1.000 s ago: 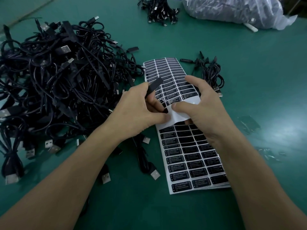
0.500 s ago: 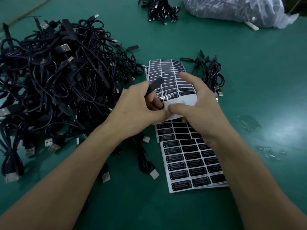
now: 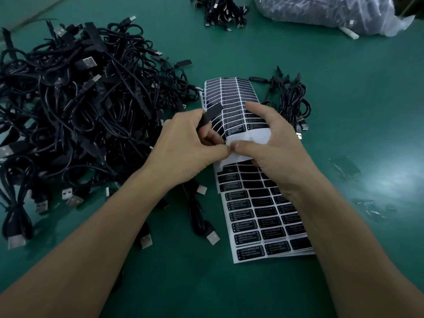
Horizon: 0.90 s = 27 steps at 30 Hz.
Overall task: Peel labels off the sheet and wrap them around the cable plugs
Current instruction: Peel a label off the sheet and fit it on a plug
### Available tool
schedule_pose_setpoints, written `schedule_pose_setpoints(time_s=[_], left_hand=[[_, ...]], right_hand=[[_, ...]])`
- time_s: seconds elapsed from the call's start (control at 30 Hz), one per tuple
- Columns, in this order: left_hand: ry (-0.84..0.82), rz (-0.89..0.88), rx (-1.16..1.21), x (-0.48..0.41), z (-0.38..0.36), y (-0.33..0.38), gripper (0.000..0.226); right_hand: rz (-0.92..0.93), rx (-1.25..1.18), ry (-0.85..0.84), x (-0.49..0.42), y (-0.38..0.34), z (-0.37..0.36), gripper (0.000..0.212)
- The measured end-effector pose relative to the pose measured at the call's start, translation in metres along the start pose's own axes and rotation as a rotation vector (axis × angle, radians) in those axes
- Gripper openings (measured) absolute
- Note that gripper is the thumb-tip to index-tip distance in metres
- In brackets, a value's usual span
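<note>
Green mat (image 3: 344, 92): your two hands meet over the label sheets, mid-table.

Your left hand (image 3: 188, 148) grips one black plug (image 3: 212, 113), fingers curled round it, thumb tip at the bare white end of the lifted label sheet (image 3: 231, 97). Your right hand (image 3: 273, 143) pinches that white end, thumb in front, fingers behind, so the sheet bends up between both hands. A second sheet (image 3: 263, 216) lies flat under your right wrist. Three cable lots: big pile (image 3: 80, 99) just left of your left hand, small bundle (image 3: 293, 104) right of the lifted sheet, far bundle (image 3: 224, 10) near one plastic bag (image 3: 332, 12).
</note>
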State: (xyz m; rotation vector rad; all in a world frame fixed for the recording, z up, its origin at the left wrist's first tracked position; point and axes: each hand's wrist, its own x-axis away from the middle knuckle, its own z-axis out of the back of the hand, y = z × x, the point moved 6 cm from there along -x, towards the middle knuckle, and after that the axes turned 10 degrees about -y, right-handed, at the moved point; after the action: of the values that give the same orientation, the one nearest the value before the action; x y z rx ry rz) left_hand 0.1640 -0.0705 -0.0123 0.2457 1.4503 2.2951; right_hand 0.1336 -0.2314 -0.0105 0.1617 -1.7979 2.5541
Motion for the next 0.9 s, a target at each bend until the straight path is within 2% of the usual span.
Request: schedule_pose_setpoints(time_s=[0.5,0.77,0.9], left_hand=[[-0.029,-0.023,0.098,-0.005,-0.001,-0.007,0.051],[0.025,-0.023,0.096,-0.008,-0.001,-0.011,0.039],[0.098,-0.035,0.074,-0.007,0.003,-0.008,0.043]], right_hand=[[-0.018,0.008,0.008,0.001,0.000,-0.001,0.073],[-0.010,-0.011,0.019,0.000,0.001,0.000,0.071],[0.048,0.096,0.086,0.002,-0.002,0.006,0.067]])
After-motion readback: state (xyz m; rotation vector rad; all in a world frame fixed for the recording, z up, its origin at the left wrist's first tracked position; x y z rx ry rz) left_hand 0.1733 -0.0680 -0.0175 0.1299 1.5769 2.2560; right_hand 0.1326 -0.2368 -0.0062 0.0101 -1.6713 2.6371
